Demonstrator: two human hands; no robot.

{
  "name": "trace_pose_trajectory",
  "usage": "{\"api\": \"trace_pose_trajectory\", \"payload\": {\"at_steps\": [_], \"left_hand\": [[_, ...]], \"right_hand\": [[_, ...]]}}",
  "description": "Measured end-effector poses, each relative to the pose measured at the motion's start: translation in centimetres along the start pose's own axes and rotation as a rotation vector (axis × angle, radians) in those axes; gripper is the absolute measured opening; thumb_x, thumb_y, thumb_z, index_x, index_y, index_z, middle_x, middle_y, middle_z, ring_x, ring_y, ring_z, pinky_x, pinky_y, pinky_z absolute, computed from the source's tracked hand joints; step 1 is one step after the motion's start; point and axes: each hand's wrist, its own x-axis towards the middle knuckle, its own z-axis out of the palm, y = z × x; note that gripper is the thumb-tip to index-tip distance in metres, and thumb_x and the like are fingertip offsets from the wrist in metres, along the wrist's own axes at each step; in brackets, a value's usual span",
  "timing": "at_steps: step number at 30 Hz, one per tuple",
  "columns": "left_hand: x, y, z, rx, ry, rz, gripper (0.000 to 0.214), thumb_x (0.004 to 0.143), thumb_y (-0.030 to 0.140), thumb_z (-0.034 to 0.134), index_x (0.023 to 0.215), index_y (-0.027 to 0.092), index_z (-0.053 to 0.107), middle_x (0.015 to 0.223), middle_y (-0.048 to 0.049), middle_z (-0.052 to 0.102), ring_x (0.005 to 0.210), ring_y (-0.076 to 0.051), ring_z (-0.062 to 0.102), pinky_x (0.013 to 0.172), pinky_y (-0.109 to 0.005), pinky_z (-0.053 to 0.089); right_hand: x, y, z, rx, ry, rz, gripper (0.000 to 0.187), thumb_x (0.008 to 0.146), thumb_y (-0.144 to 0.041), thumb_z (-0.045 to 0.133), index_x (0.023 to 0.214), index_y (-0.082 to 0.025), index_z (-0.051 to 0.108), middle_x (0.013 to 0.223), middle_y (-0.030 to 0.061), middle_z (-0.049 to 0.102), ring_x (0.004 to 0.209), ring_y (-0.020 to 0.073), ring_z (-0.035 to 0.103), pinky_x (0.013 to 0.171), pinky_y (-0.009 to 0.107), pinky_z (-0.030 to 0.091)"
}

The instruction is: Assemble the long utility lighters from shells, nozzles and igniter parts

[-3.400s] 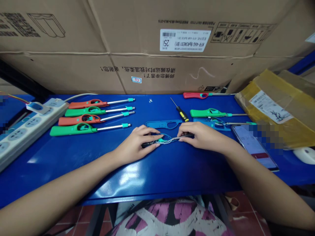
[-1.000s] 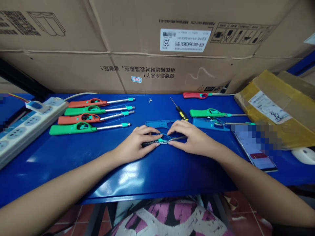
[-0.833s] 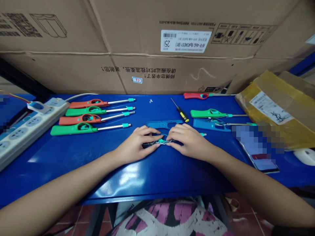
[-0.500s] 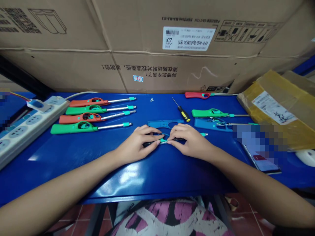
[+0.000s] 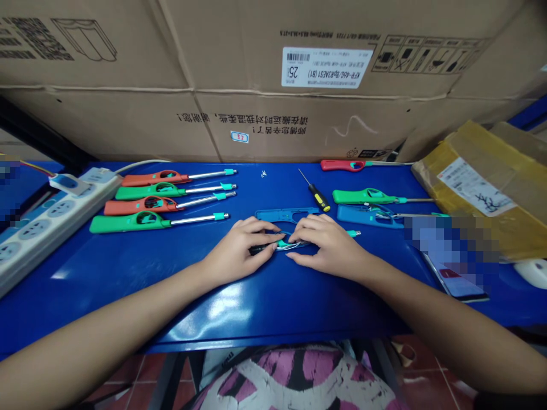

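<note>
Between my hands, on the blue table, lies an opened utility lighter with a teal trigger part, thin white wires and dark inner parts showing. My left hand grips its handle end, thumb in front and fingers over the top. My right hand lies over its barrel side, fingertips on the lighter near the wires, thumb a little lower and apart from them. Beyond my right fingers the barrel's teal-banded tip sticks out. A loose blue casing half rests just behind. My hands hide much of the lighter.
Several finished-looking lighters line up at left beside a white power strip. A screwdriver, a red lighter, a green one and an opened blue one lie right, near a phone and a carton.
My right thumb has moved down and away from the fingertips, opening the pinch at the white wires, which show more. My left hand stays almost still.
</note>
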Motion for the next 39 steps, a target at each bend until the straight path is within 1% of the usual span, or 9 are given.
{"api": "trace_pose_trajectory", "payload": {"at_steps": [2,4,8,10,14,19,27,33,39], "left_hand": [[-0.01,0.14,0.02,0.016,0.007,0.003,0.029,0.099,0.026,0.054,0.121,0.026,0.073,0.122,-0.0082,0.071,0.105,-0.023,0.064,0.093,-0.043,0.048],[-0.04,0.24,0.09,0.037,0.01,0.003,0.029,0.098,0.027,0.056,0.121,0.025,0.073,0.122,-0.0085,0.071,0.106,-0.024,0.064,0.094,-0.044,0.048],[-0.12,0.28,0.3,0.044,0.025,0.001,0.027,0.098,0.028,0.056,0.119,0.025,0.074,0.121,-0.0088,0.071,0.105,-0.024,0.064,0.093,-0.044,0.049],[-0.16,0.24,0.4,0.038,0.033,0.002,0.027,0.098,0.027,0.056,0.119,0.024,0.074,0.12,-0.009,0.071,0.104,-0.023,0.064,0.093,-0.044,0.049],[-0.21,0.1,0.57,0.021,0.048,0.006,0.027,0.095,0.03,0.063,0.12,0.022,0.073,0.12,-0.0089,0.071,0.104,-0.023,0.064,0.094,-0.043,0.05],[-0.19,0.05,0.61,0.033,0.05,0.013,0.026,0.097,0.031,0.062,0.12,0.023,0.073,0.119,-0.0085,0.072,0.105,-0.023,0.064,0.093,-0.043,0.05],[-0.16,-0.07,0.61,0.029,0.048,0.025,0.025,0.1,0.029,0.058,0.119,0.023,0.073,0.119,-0.0087,0.072,0.104,-0.023,0.064,0.092,-0.042,0.049],[-0.09,0.1,0.66,0.003,0.068,0.014,0.024,0.098,0.028,0.061,0.116,0.021,0.075,0.117,-0.0092,0.073,0.1,-0.023,0.066,0.09,-0.042,0.049],[0.06,0.19,0.77,-0.039,0.075,-0.023,0.023,0.095,0.027,0.064,0.114,0.022,0.076,0.116,-0.008,0.074,0.099,-0.022,0.067,0.091,-0.042,0.048]], "right_hand": [[0.04,-0.1,0.06,-0.051,0.0,-0.026,0.011,0.09,-0.032,0.07,0.093,-0.021,0.072,0.094,0.0029,0.071,0.092,0.0197,0.061,0.086,0.036,0.038],[0.13,-0.14,0.14,-0.081,0.004,-0.049,0.014,0.095,-0.032,0.066,0.089,-0.021,0.072,0.092,0.0033,0.071,0.091,0.0191,0.061,0.085,0.035,0.037],[0.26,-0.09,0.25,-0.082,0.016,-0.065,0.02,0.098,-0.032,0.062,0.084,-0.021,0.072,0.089,0.0026,0.071,0.087,0.0178,0.059,0.083,0.033,0.038],[0.26,-0.08,0.27,-0.128,0.018,-0.084,0.021,0.099,-0.031,0.06,0.086,-0.021,0.072,0.089,0.0034,0.071,0.086,0.0183,0.058,0.082,0.033,0.037],[0.24,-0.07,0.21,-0.253,0.007,-0.147,0.025,0.102,-0.032,0.053,0.091,-0.018,0.072,0.091,0.0065,0.072,0.087,0.0206,0.059,0.081,0.036,0.036],[0.25,-0.02,0.24,-0.3,0.005,-0.183,0.025,0.1,-0.036,0.057,0.094,-0.017,0.072,0.092,0.0075,0.071,0.089,0.0222,0.059,0.081,0.036,0.036],[0.39,-0.09,0.62,-0.229,0.038,-0.13,0.027,0.101,-0.034,0.056,0.084,-0.019,0.071,0.084,0.0047,0.07,0.086,0.02,0.057,0.078,0.035,0.036],[0.39,-0.2,0.56,0.05,0.008,0.01,0.012,0.094,-0.022,0.064,0.084,-0.02,0.07,0.089,0.0026,0.07,0.092,0.019,0.06,0.087,0.035,0.039],[0.42,-0.33,0.47,0.079,-0.01,0.034,0.01,0.093,-0.017,0.063,0.085,-0.019,0.069,0.09,0.0032,0.069,0.092,0.02,0.06,0.087,0.038,0.041]]}}
